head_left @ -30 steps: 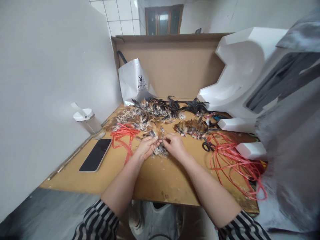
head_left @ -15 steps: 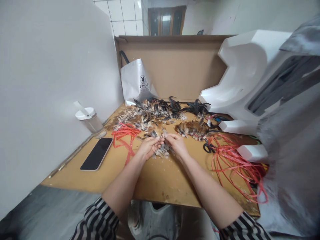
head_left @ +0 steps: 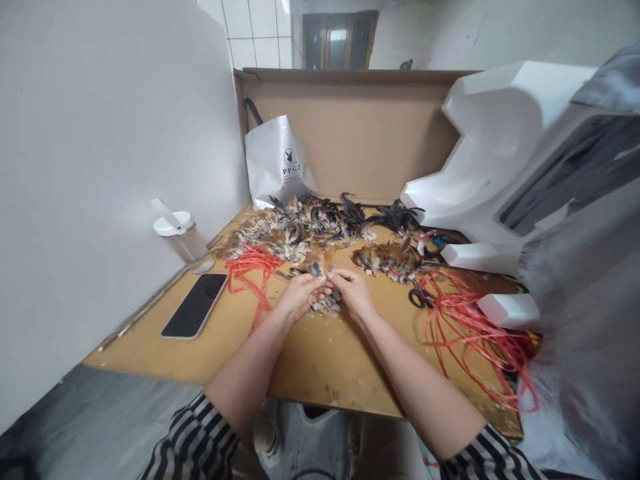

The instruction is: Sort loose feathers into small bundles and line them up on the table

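1. Pinching a small bunch of brown and pale grey feathers (head_left: 327,307) near the middle of the yellow-brown tabletop (head_left: 345,373), my left hand (head_left: 306,293) and right hand (head_left: 351,288) have their fingers pressed together at the tips; the exact bit between them is too small to make out, and my hands cover part of the bunch.
2. On one silver bag (head_left: 275,167), back left, I read "PPGZ" in black below a round rabbit-head emblem; the finer print is illegible.
3. I count one black-screened phone (head_left: 195,305), one translucent cup with a white lid (head_left: 189,245), and one pair of black-handled scissors (head_left: 419,297).
4. Red plastic ribbon lies in two heaps: a left coil (head_left: 254,260) and a looser right tangle (head_left: 467,319).
5. Behind my hands spreads a long brown, black and white feather pile (head_left: 310,221); a brown clump (head_left: 386,259) sits apart, to the right.
6. White moulded foam (head_left: 500,133) stands at right, partly blocking the tangle.
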A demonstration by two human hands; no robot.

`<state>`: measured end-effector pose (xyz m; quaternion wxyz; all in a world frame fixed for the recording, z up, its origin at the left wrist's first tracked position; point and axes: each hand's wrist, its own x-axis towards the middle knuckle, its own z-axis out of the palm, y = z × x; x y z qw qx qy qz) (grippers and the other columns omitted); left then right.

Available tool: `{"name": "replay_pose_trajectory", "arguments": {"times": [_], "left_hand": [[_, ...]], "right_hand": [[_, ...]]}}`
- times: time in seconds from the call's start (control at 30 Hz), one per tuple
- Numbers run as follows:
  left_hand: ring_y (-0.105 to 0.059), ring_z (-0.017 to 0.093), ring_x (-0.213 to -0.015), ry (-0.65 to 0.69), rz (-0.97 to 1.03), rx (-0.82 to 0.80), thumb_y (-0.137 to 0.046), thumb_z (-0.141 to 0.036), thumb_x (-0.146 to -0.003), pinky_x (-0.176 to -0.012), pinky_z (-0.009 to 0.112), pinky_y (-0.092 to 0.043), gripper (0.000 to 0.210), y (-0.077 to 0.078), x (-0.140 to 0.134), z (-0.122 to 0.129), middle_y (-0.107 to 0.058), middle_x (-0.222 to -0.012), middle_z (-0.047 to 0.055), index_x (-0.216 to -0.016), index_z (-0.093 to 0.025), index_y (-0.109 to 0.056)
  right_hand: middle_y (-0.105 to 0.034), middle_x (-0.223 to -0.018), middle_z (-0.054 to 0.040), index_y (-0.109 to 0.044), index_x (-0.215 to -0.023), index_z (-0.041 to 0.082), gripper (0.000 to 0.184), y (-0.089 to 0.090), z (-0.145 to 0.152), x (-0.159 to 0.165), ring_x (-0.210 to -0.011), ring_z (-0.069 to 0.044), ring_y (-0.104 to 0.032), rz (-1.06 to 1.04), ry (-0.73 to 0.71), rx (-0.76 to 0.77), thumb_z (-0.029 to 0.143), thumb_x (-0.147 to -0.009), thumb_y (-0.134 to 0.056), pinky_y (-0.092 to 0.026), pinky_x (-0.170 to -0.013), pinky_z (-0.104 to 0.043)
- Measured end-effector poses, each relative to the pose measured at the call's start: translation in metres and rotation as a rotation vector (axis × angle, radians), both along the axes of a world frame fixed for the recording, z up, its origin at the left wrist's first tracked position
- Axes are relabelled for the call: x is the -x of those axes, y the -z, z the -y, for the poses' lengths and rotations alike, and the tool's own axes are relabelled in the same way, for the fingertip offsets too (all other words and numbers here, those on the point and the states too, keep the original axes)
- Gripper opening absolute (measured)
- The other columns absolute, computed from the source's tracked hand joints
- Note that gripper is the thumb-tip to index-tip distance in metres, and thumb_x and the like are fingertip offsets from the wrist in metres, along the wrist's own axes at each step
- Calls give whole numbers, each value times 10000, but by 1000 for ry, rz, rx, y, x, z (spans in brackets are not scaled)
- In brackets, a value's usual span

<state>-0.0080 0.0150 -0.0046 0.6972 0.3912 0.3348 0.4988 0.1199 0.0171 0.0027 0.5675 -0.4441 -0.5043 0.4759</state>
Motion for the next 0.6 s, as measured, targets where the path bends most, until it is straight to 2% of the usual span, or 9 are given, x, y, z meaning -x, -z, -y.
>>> {"name": "replay_pose_trajectory", "arguments": {"times": [0.1,0.23,0.47,0.6], "left_hand": [[-551,67,-490,-18,-71,-54,-654,-255,-649,-458,143,-413,202,-2,0,1,-633,-606,75,-697,-60,-638],[-530,72,-444,-22,-173,-104,-661,-290,-631,-443,165,-405,232,-4,-1,2,-617,-553,67,-666,-61,-638],[-573,90,-526,-9,-130,-74,-668,-276,-624,-453,156,-413,234,-5,-3,3,-648,-699,97,-726,-67,-643],[-540,73,-470,4,-134,-64,-668,-279,-623,-432,150,-395,230,-6,-4,4,-627,-602,78,-693,-61,-641]], "right_hand": [[-614,-743,-31,-630,-717,147,282,-4,1,-3,-665,-132,-533,-37,-57,52,371,-552,-672,-406,-619,-242],[-526,-539,30,-577,-616,146,240,-9,4,-6,-491,-80,-437,-62,-87,62,352,-547,-682,-340,-505,-210],[-495,-523,41,-538,-549,155,251,-9,5,-2,-492,-81,-436,-105,-56,48,371,-552,-668,-329,-495,-206],[-479,-488,44,-526,-533,162,279,-8,7,-1,-476,-85,-429,-51,-44,60,411,-559,-649,-327,-482,-208]]}}
